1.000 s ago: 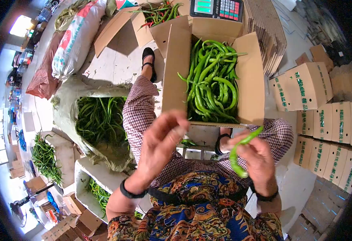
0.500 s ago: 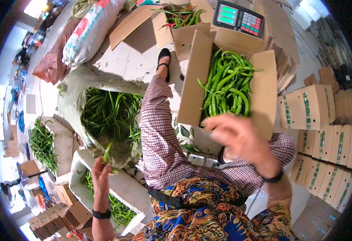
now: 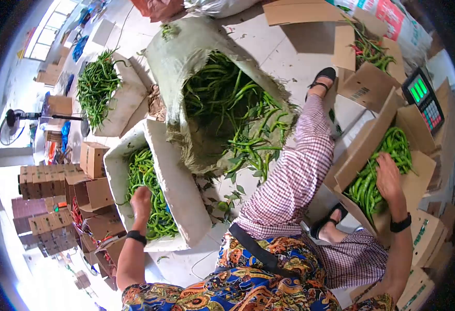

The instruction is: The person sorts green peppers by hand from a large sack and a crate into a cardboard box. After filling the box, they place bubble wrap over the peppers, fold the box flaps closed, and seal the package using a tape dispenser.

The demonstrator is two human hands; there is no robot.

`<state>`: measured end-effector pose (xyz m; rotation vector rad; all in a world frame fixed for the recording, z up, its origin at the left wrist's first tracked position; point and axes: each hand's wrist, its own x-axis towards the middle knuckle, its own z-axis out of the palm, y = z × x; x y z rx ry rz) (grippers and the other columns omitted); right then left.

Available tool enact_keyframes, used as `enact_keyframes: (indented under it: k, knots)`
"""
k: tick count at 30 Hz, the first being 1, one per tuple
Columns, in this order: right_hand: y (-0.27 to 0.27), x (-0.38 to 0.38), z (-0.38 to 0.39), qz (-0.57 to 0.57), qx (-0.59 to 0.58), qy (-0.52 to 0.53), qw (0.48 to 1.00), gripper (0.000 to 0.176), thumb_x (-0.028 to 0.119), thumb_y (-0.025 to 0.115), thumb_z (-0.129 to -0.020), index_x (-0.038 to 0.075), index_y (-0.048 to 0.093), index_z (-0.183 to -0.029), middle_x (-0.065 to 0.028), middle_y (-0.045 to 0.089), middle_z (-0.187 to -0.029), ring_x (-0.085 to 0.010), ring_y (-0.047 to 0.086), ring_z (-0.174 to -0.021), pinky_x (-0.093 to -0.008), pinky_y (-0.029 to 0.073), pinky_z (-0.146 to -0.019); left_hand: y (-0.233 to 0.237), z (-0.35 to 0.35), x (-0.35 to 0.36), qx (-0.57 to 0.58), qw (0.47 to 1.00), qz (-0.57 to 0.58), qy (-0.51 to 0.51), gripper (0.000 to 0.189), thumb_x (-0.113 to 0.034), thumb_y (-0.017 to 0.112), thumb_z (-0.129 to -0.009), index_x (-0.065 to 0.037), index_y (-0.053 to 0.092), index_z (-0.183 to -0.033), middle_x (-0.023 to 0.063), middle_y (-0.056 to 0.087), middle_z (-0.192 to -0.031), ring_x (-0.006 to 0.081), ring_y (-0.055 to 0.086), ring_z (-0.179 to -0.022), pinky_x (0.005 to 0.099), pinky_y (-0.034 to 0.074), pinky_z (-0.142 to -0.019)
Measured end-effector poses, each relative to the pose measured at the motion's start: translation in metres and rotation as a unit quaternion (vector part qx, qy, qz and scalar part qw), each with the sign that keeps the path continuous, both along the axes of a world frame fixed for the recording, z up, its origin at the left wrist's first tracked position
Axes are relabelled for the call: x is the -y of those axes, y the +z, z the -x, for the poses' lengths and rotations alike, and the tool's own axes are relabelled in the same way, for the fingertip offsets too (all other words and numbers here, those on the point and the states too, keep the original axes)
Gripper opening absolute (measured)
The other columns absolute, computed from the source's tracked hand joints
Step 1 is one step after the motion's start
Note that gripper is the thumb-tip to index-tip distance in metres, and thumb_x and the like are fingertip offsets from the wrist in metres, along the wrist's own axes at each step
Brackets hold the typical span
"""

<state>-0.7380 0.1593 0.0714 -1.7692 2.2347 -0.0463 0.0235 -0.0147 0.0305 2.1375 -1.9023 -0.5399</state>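
My left hand (image 3: pixel 141 203) reaches into a white foam box (image 3: pixel 174 186) over loose green chili peppers (image 3: pixel 160 220). Its fingers are turned away and hidden, so I cannot make out a grip. To the right, my right hand (image 3: pixel 389 179) rests on green chili peppers (image 3: pixel 365 189) lying in an open cardboard box (image 3: pixel 419 181). The fingers of that hand look extended over the peppers, with the tips partly out of sight. A digital scale (image 3: pixel 423 101) with a lit green display stands behind the cardboard box.
Ahead lies a big open sack (image 3: pixel 173 62) spilling green peppers. Another foam box (image 3: pixel 129 98) heaped with peppers stands at the far left. A carton (image 3: pixel 367 85) holds red and green peppers. Stacked cartons (image 3: pixel 427 238) are at the right, a fan (image 3: pixel 12 124) at the left.
My view has turned left. My left hand, which held a green pepper up, has gone down into the foam box. My right hand has moved from above the carton's near edge onto its peppers.
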Motion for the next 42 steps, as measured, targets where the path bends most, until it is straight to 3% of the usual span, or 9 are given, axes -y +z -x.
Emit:
enact_keyframes:
  k: [3,7,10,18,24,30,33,38,42]
  knots:
    - [0.004,-0.020,0.010,0.042,-0.051,0.067,0.996,0.033,0.003,0.054,-0.086,-0.004,0.051,-0.119,-0.0219,0.051,-0.129,-0.0416,0.052,-0.112,-0.0449,0.043,-0.095,-0.048,0.080,0.032,-0.253,0.966,-0.043,-0.033,0.019,-0.009,0.062,-0.088,0.001,0.064,-0.105,0.0052,0.067,-0.089,0.0119,0.061,-0.081,0.0252,0.049,-0.072]
    - [0.057,-0.008,-0.025,-0.051,-0.067,0.001,0.996,0.031,0.002,0.055,-0.086,-0.002,0.053,-0.117,-0.0233,0.051,-0.128,-0.0416,0.053,-0.109,-0.0472,0.044,-0.093,-0.068,0.191,0.097,-0.244,0.959,-0.053,-0.131,0.022,-0.011,0.062,-0.089,0.000,0.064,-0.108,0.0052,0.066,-0.092,0.0117,0.061,-0.085,0.0270,0.050,-0.074]
    - [0.107,-0.008,-0.071,-0.018,0.059,-0.072,0.996,0.034,0.003,0.056,-0.085,-0.002,0.056,-0.118,-0.0225,0.058,-0.114,-0.0351,0.059,-0.096,-0.0428,0.046,-0.087,-0.106,0.232,0.145,-0.443,0.886,-0.137,0.026,0.023,-0.010,0.060,-0.090,0.000,0.063,-0.110,0.0047,0.067,-0.094,0.0125,0.061,-0.084,0.0282,0.050,-0.075]
    - [0.129,-0.009,-0.185,-0.114,0.426,-0.111,0.891,0.029,0.018,0.064,-0.091,0.004,0.062,-0.117,-0.0064,0.066,-0.097,-0.0186,0.062,-0.084,-0.0313,0.049,-0.071,-0.150,0.346,0.187,-0.050,0.959,0.127,-0.249,0.062,-0.011,0.071,-0.075,-0.001,0.044,-0.129,0.0208,0.057,-0.110,0.0393,0.054,-0.103,0.0472,0.045,-0.088]
    - [0.107,-0.011,-0.191,-0.123,0.506,-0.249,0.816,0.033,0.022,0.059,-0.093,0.002,0.061,-0.120,-0.0086,0.067,-0.100,-0.0152,0.061,-0.079,-0.0268,0.048,-0.070,-0.183,0.383,0.258,0.009,0.977,-0.053,-0.205,0.081,-0.023,0.081,-0.069,-0.004,0.038,-0.135,0.0219,0.050,-0.124,0.0418,0.045,-0.119,0.0528,0.041,-0.095]
    - [0.099,-0.002,-0.176,-0.221,0.577,-0.492,0.613,0.033,0.017,0.056,-0.094,0.001,0.058,-0.123,-0.0081,0.065,-0.109,-0.0147,0.060,-0.094,-0.0268,0.047,-0.082,-0.262,0.390,0.283,0.101,0.969,-0.052,-0.218,0.083,-0.024,0.077,-0.071,-0.009,0.037,-0.142,0.0251,0.044,-0.133,0.0445,0.035,-0.130,0.0548,0.034,-0.104]
    - [0.082,0.008,-0.173,-0.218,0.587,-0.443,0.642,0.033,0.014,0.056,-0.094,-0.001,0.057,-0.124,-0.0090,0.065,-0.109,-0.0159,0.060,-0.095,-0.0274,0.046,-0.083,-0.325,0.377,0.288,0.114,0.960,0.088,-0.242,0.070,-0.017,0.071,-0.074,-0.012,0.043,-0.138,0.0237,0.046,-0.130,0.0446,0.039,-0.125,0.0564,0.035,-0.101]
    - [0.067,0.022,-0.170,-0.218,0.605,-0.377,0.667,0.033,0.014,0.056,-0.093,-0.002,0.056,-0.123,-0.0110,0.065,-0.108,-0.0196,0.060,-0.096,-0.0293,0.046,-0.086,-0.229,0.396,0.275,0.154,0.960,-0.047,-0.229,0.059,-0.013,0.068,-0.076,-0.012,0.047,-0.131,0.0221,0.048,-0.124,0.0432,0.045,-0.115,0.0560,0.038,-0.095]
    - [0.061,0.034,-0.170,-0.214,0.580,-0.355,0.701,0.033,0.013,0.057,-0.092,-0.003,0.056,-0.121,-0.0142,0.065,-0.106,-0.0229,0.060,-0.097,-0.0308,0.046,-0.087,-0.261,0.379,0.282,0.093,0.976,-0.045,-0.193,0.073,-0.018,0.074,-0.074,-0.013,0.040,-0.139,0.0225,0.043,-0.132,0.0427,0.046,-0.115,0.0542,0.041,-0.094]
